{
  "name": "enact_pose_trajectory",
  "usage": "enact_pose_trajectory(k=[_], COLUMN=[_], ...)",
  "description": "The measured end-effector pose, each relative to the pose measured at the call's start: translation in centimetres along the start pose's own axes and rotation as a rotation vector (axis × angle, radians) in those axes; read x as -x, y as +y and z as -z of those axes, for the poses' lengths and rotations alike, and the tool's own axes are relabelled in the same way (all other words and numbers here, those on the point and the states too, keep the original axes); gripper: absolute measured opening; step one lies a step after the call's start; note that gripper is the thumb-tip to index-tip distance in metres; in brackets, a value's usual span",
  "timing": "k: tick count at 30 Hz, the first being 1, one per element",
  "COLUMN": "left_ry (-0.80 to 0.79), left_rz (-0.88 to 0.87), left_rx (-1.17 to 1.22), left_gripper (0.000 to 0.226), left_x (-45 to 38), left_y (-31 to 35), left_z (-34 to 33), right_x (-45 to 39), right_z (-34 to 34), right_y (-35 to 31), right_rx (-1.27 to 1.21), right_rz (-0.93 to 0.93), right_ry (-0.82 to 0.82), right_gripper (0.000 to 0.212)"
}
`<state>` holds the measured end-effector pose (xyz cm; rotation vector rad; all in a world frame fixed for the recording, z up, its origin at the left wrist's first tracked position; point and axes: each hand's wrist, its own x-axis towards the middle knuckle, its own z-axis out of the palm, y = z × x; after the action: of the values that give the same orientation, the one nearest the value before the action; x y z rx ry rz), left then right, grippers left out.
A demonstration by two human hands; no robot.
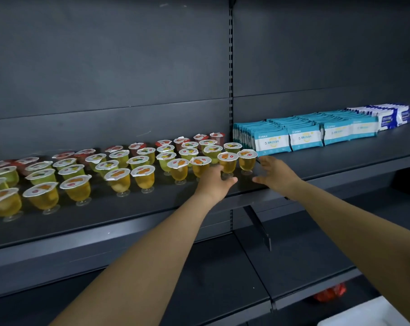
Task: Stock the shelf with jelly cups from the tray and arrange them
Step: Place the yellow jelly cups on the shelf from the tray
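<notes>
Several jelly cups stand in rows on the dark shelf (152, 203): red at the back, green in the middle, yellow-orange (142, 176) in front. My left hand (214, 182) reaches in front of the orange cup (227, 162) near the right end of the front row, its fingers at the cup's base. Just right of the last orange cup (247, 160), my right hand (273, 172) hovers with spread fingers and holds nothing. Both forearms stretch in from the lower edge. Whether the left fingers touch the cup is unclear.
Teal packets (305, 137) stand in rows on the same shelf right of the cups, with blue-white packs (387, 116) beyond. A slotted upright (231, 67) divides the back panel. Lower shelves lie below; a white tray corner (368, 314) and a red item (330, 294) sit bottom right.
</notes>
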<state>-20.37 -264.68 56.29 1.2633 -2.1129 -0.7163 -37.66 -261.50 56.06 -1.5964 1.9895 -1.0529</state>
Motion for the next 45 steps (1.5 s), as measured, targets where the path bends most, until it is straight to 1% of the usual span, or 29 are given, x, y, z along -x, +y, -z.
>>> enact_pose_trajectory(k=[2, 4, 7, 9, 12, 15, 20, 23, 26, 29, 32, 35, 38, 40, 42, 45], left_ry=[-0.029, -0.053, -0.010, 0.022, 0.050, 0.070, 0.032, -0.012, -0.089, -0.205, -0.334, -0.442, -0.548, -0.623, -0.651, -0.641], left_rz=[-0.115, -0.230, -0.345, -0.371, -0.362, -0.375, -0.378, -0.364, -0.323, -0.268, -0.188, -0.078, 0.067, 0.176, 0.298, 0.491], left_rx=[-0.202, -0.417, -0.682, -0.794, -0.851, -0.854, -0.816, -0.800, -0.763, -0.725, -0.692, -0.633, -0.570, -0.510, -0.432, -0.318], left_gripper=[0.058, 0.061, 0.064, 0.066, 0.067, 0.068, 0.066, 0.068, 0.069, 0.068, 0.069, 0.064, 0.064, 0.064, 0.063, 0.061], left_x=[1.7, 3.5, 6.0, 7.8, 10.9, 14.6, 20.9, 24.5, 27.9, 31.2, 34.3, 37.3, 40.6, 42.8, 44.6, 46.7], left_y=[-0.2, -0.6, -1.4, -1.9, -2.8, -4.1, -8.2, -11.5, -15.5, -20.3, -25.9, -32.1, -38.3, -42.2, -45.9, -50.7], left_z=[1.5, 3.3, 6.3, 8.5, 11.9, 15.1, 18.8, 19.4, 18.5, 16.1, 12.4, 7.7, 2.5, -0.7, -3.7, -7.6], right_x=[1.8, 3.9, 7.0, 9.1, 12.4, 15.8, 21.4, 24.6, 27.8, 30.7, 33.3, 35.2, 36.9, 37.9, 38.6, 39.5], right_z=[0.3, 0.5, 0.0, -0.7, -2.2, -4.5, -10.1, -14.3, -18.8, -23.7, -28.7, -33.8, -38.9, -42.1, -45.1, -49.2], right_y=[-1.2, -2.8, -5.7, -7.8, -11.0, -13.9, -16.6, -16.8, -15.7, -13.4, -9.8, -5.1, 0.2, 3.8, 7.6, 12.6], right_rx=[0.127, 0.219, 0.426, 0.546, 0.623, 0.644, 0.618, 0.585, 0.559, 0.546, 0.540, 0.524, 0.518, 0.495, 0.462, 0.407], right_rz=[0.071, 0.140, 0.252, 0.300, 0.340, 0.383, 0.420, 0.385, 0.350, 0.315, 0.246, 0.208, 0.157, 0.074, 0.011, -0.075], right_ry=[0.024, 0.040, 0.078, 0.101, 0.117, 0.145, 0.136, 0.099, 0.033, -0.056, -0.194, -0.305, -0.382, -0.478, -0.560, -0.635], right_gripper=[0.069, 0.069, 0.075, 0.081, 0.084, 0.086, 0.090, 0.089, 0.084, 0.082, 0.079, 0.076, 0.076, 0.076, 0.076, 0.073])
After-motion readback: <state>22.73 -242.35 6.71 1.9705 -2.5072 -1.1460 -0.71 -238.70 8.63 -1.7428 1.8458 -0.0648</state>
